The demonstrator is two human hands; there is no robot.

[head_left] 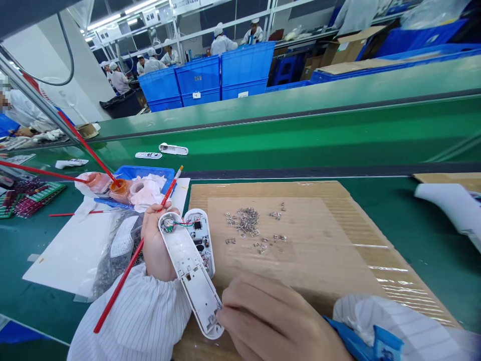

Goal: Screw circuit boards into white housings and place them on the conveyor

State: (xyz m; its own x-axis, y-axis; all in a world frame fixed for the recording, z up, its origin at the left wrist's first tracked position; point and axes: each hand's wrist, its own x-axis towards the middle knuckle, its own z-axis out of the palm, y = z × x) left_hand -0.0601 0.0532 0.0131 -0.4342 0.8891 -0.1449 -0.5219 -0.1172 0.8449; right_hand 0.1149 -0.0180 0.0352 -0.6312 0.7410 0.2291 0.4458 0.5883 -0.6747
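The opened white device shell (191,273) is gripped by the left hand (156,245) alongside a red brush (139,248); its 6 o'clock end is pinched by the right hand (270,321), metal clips (250,225) at 1 o'clock.

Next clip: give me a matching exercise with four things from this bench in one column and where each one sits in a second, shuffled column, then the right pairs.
Things:
1. red brush
2. white casing
3. small metal clips
4. blue tray

Places:
A. loose on the cardboard sheet
B. behind the left hand, beside an orange pot
C. held in the left hand, slanting across the sleeve
D. between both hands, the right hand at its near end

Pairs: 1-C, 2-D, 3-A, 4-B
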